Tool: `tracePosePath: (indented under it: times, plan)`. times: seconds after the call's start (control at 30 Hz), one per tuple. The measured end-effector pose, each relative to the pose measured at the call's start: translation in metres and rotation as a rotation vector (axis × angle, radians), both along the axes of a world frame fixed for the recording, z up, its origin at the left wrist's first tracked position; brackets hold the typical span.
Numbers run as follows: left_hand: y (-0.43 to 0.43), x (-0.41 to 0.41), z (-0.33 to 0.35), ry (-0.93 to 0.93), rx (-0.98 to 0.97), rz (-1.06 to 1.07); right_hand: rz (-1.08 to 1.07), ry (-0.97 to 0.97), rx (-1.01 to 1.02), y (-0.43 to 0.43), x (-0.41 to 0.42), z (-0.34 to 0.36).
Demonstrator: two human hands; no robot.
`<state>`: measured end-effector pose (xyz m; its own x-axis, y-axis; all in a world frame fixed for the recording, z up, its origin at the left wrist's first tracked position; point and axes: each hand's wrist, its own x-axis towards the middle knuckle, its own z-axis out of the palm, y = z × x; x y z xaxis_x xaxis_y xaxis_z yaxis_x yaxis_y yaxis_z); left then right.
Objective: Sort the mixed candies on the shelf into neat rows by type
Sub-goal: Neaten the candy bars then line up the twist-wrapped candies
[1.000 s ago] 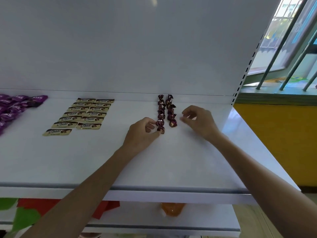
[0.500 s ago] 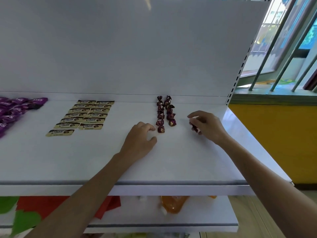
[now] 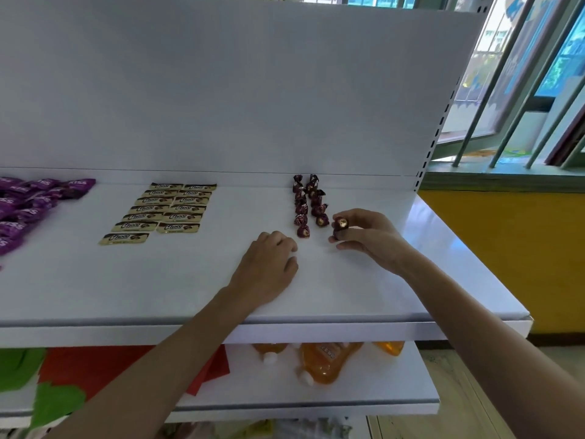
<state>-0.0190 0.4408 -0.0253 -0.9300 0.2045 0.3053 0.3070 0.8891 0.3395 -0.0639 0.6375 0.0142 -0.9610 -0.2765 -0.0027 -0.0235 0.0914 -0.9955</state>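
White shelf (image 3: 158, 280) beside barred window (image 3: 522, 90); left hand (image 3: 269, 267) rests spread, right hand (image 3: 370, 239) pinches a seemingly foil-wrapped candy (image 3: 341, 224).

Orange bottles (image 3: 326, 362) lying on lower shelf (image 3: 269, 389); red and green packs (image 3: 95, 365) (labels unreadable) at its left; yellow wall (image 3: 506, 248) right.

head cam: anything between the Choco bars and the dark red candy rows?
No. The head view shows only bare white shelf between the Choco bars and the dark red candy rows.
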Motion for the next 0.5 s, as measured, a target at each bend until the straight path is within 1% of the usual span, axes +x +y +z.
tracePosePath:
  times: [0.07, 0.17, 0.2, 0.33, 0.43, 0.5]
  plan:
    - [0.000, 0.002, 0.001, 0.006, -0.009, -0.008, -0.027, 0.068, 0.076, -0.003, 0.000, -0.002]
    - [0.000, 0.002, 0.002, 0.006, -0.001, -0.005, -0.096, 0.224, 0.301, -0.007, -0.002, -0.007]
    - [0.000, 0.002, 0.002, 0.001, 0.004, -0.004, -0.125, 0.243, 0.331, -0.008, -0.003, -0.009]
    - [0.000, 0.002, 0.001, -0.003, 0.002, -0.001, -0.226, 0.198, 0.315, -0.016, -0.006, -0.017]
    - [0.000, 0.002, 0.001, -0.010, 0.000, 0.008, -0.349, 0.257, 0.402, -0.023, -0.005, -0.024]
    - [0.000, 0.002, 0.001, -0.010, -0.002, 0.008, -0.379, 0.290, 0.463, -0.026, -0.006, -0.029]
